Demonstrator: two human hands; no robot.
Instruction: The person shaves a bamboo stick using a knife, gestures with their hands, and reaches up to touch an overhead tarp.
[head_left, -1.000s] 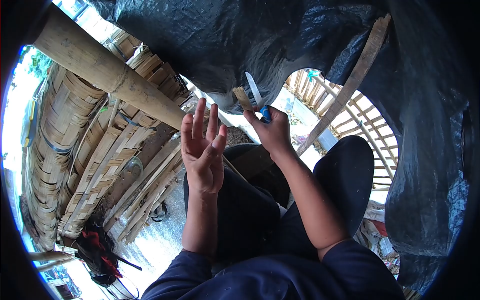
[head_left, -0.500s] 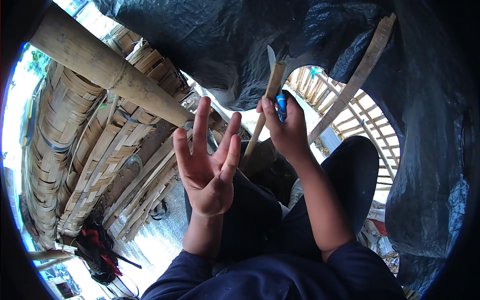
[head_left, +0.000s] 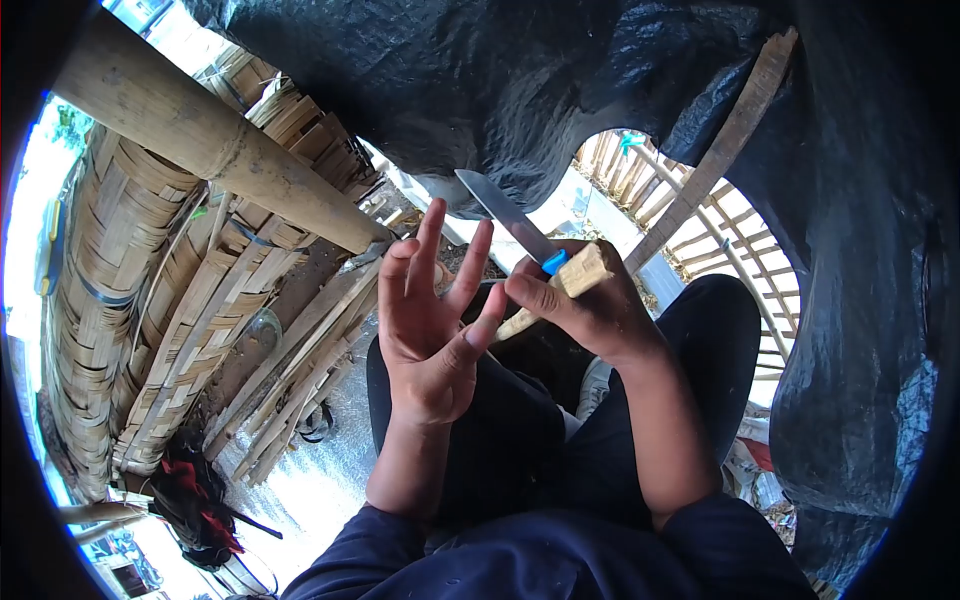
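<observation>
Clamped together in our right hand, we've got the pale stick and the blue-handled knife; the stick slants down-left from that grip toward our left hand, nearer its lower length, fingers spread apart, touching or not, we can't tell.

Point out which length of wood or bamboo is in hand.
The light stick, gripped in the right hand along with the blue-handled knife; the thick pole and the flat plank are not held.
</observation>
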